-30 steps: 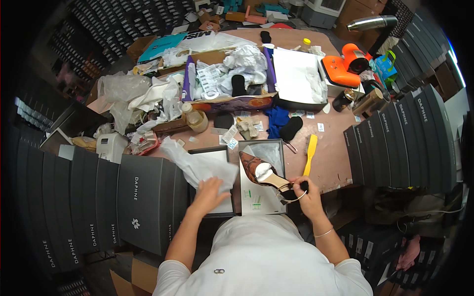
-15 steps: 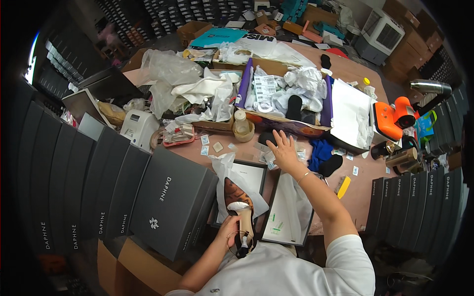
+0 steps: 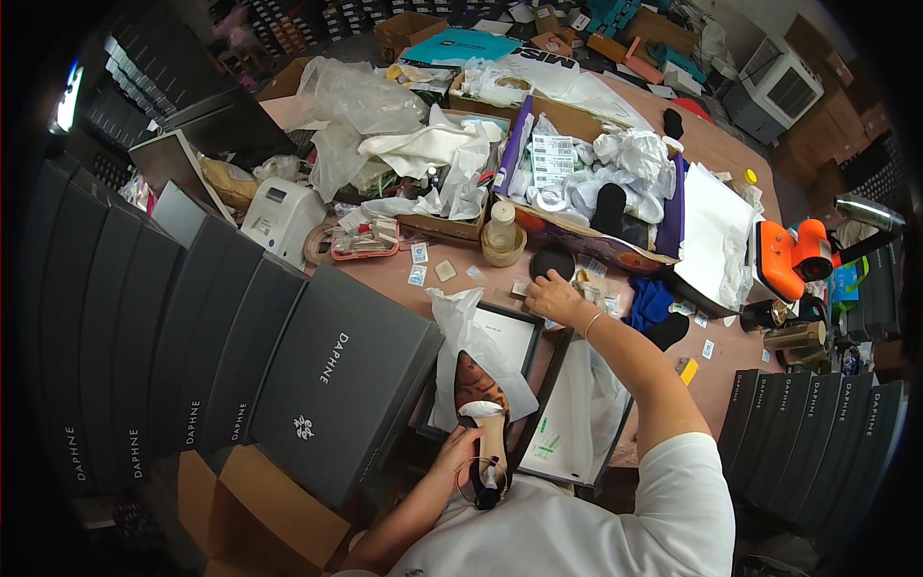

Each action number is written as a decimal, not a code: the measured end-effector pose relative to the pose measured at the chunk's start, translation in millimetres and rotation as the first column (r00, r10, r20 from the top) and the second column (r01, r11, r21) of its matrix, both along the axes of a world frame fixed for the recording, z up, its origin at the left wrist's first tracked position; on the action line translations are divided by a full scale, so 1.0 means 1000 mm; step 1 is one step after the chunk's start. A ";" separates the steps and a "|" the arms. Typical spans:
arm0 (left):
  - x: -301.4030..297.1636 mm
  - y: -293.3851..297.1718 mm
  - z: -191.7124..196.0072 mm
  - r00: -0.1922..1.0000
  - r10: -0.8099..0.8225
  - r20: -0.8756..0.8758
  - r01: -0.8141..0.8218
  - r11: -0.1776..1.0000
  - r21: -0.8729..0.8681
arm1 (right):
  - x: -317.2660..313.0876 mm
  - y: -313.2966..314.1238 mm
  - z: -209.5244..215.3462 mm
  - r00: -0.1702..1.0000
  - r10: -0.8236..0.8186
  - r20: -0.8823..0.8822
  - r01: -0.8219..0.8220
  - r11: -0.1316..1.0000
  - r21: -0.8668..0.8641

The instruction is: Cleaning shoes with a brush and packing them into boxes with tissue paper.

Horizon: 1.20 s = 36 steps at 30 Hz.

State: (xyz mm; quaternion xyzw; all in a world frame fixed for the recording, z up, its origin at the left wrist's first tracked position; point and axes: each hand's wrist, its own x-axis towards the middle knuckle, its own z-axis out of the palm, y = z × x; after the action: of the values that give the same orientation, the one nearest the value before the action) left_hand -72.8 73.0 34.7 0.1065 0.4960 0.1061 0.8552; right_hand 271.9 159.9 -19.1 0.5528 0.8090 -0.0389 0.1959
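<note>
My left hand grips the side of a pointed shoe with a brown and black patterned toe, a cream insole and a dark heel end. White tissue paper lies around the toe. Beneath it sits an open dark shoe box with a white inside. Beside that rests a second shallow box part with thin white paper in it. My right hand is down on the table near a round black object. Its fingers are bent together; whatever lies under the fingertips is hidden.
A closed dark shoe box stands left, beside rows of stacked boxes. Cartons of paper line the back. A clear bottle, a white label printer, blue cloth and an orange device surround the work area.
My right hand has gone from spread fingers above the table to bent fingers down near the round black object. My left hand keeps its grip on the shoe. The view has shifted slightly.
</note>
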 end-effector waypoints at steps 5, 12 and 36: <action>0.003 -0.009 0.005 0.999 -0.011 -0.050 0.014 0.999 0.048 | -0.007 0.002 -0.014 0.979 -0.168 -0.113 0.163 0.985 -0.060; -0.007 -0.019 0.003 0.997 0.055 -0.050 -0.053 0.998 0.037 | 0.000 -0.012 -0.018 0.977 -0.198 -0.084 0.195 0.980 -0.038; 0.005 -0.055 0.008 0.980 0.190 -0.063 -0.187 0.981 0.043 | 0.018 -0.028 -0.031 0.942 -0.231 -0.243 0.226 0.973 -0.047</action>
State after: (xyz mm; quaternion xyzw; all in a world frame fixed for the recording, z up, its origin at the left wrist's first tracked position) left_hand -68.0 18.1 43.2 0.0784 0.5302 0.1922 0.8221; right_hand 290.0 131.4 -49.7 0.6318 0.7572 -0.1374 0.0930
